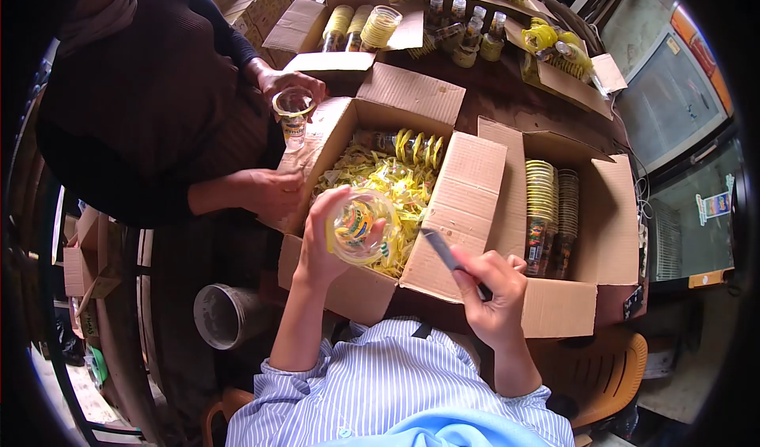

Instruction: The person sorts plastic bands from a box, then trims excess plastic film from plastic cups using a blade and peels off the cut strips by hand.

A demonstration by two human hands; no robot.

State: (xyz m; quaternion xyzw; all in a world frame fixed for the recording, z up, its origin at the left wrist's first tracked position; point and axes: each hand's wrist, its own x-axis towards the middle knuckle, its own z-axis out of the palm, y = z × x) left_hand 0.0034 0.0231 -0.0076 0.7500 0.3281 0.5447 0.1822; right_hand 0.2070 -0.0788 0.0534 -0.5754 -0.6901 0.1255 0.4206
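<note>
In my left hand [321, 233] is a clear plastic cup [361, 227] with a printed label, its round mouth turned up toward me. My right hand [492, 293] grips a utility knife [453, 262], whose blade points up and left toward the cup. Both hands are above the near side of an open cardboard box [463, 202]. Yellow plastic scraps [388, 179] fill much of that box, and a row of cups with yellow rims [417, 147] lies at its far end. Fingers of my left hand are partly seen through the cup.
Across to the left, another person [142, 107] holds a clear cup [294, 115]. At right, a second open box [606, 217] holds stacked cups [541, 210]. Farther back stand boxes of cups [340, 24] and several bottles [473, 32]. A grey bucket [224, 317] sits lower left, an orange chair [602, 372] lower right.
</note>
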